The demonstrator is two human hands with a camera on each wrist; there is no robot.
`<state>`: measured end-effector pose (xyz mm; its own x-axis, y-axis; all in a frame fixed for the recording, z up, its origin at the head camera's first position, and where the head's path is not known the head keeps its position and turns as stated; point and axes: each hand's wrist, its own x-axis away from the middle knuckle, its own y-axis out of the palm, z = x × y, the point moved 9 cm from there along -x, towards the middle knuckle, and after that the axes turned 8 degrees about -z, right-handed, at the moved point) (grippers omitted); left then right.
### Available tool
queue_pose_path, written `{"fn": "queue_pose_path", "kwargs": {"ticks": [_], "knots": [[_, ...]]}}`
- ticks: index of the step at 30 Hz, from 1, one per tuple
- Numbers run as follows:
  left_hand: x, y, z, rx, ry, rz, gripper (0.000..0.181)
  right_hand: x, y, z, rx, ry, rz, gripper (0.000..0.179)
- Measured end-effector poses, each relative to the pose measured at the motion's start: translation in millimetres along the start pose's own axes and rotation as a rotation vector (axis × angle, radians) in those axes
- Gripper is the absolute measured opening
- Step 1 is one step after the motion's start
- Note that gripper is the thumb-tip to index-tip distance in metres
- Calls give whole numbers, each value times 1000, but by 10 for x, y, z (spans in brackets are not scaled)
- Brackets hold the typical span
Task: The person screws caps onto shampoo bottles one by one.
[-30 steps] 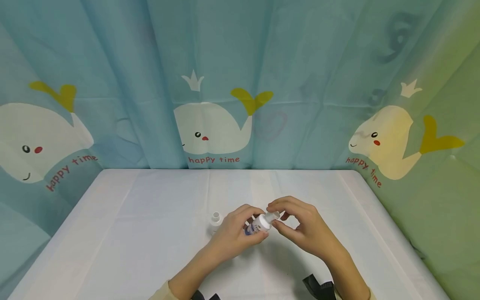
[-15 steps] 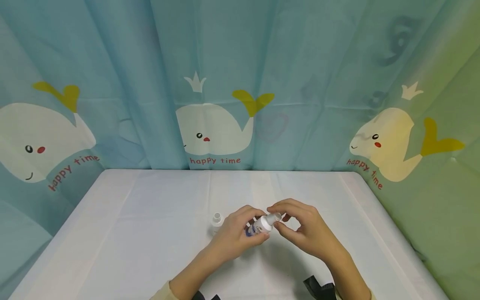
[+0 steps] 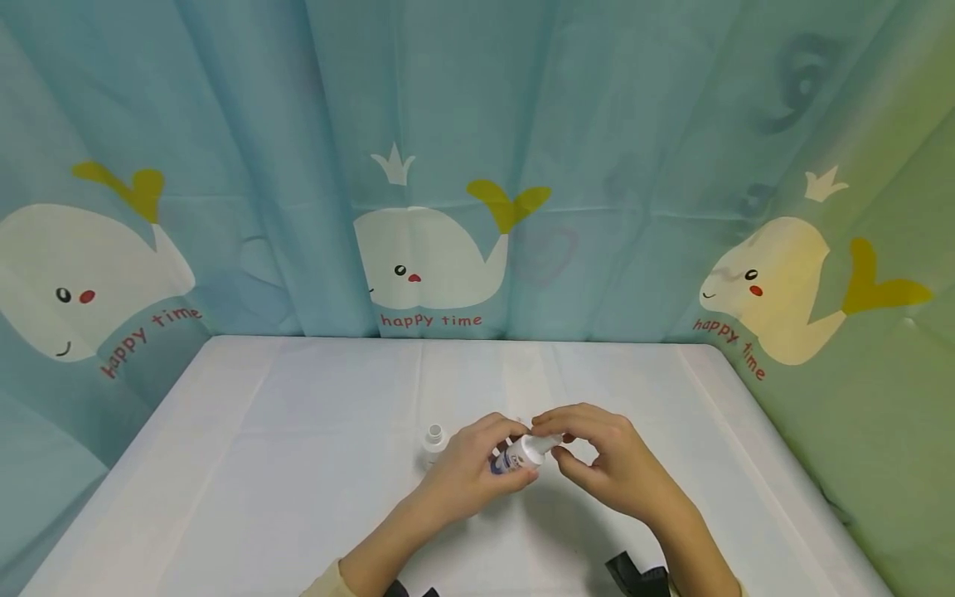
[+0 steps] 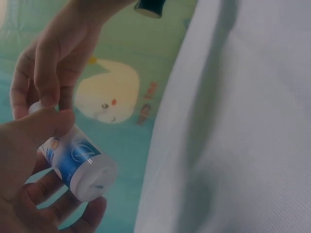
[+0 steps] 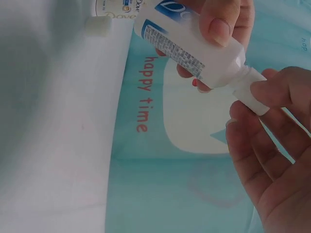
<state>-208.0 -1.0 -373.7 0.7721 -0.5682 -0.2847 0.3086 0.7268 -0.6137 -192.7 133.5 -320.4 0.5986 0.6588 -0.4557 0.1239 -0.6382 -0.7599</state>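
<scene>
Bottle (image 5: 194, 43): blue and white, held in the air above the tabletop (image 3: 328, 398), tilted, neck end toward the right hand (image 3: 608, 456).
Left hand (image 3: 462, 464): grip curled round the bottle's body, thumb on one side, fingers on the other.
Right hand's grip: pinching the cap with thumb and fingertips.
Cap (image 5: 248, 97): at the bottle's neck; whether it sits tight or loose, I cannot tell.
Handling: working the cap looks like the step in hand; best to steady the body without squeezing, keep the cap square to the neck, and turn from thumb and fingertips, easing off should it bind.
Second bottle (image 3: 433, 448): upright on the tabletop beyond the left hand, neck uncapped, lower part partly hidden.
Small white piece (image 5: 98, 26): near the second bottle, perhaps a cap.
Curtain (image 3: 612, 124): behind the tabletop's far edge, printed with whales (image 3: 440, 257).
</scene>
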Motion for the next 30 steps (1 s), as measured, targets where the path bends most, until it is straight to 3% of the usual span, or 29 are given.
{"fn": "queue_pose_path", "kwargs": {"ticks": [13, 25, 30], "knots": [[4, 5, -12, -1, -18, -24, 31, -15, 22, -3, -27, -16, -17, 39], [1, -32, 14, -28, -9, 8, 31, -51, -21, -56, -6, -50, 62, 45], [3, -37, 4, -22, -14, 10, 30, -59, -23, -81, -24, -78, 78, 37]]}}
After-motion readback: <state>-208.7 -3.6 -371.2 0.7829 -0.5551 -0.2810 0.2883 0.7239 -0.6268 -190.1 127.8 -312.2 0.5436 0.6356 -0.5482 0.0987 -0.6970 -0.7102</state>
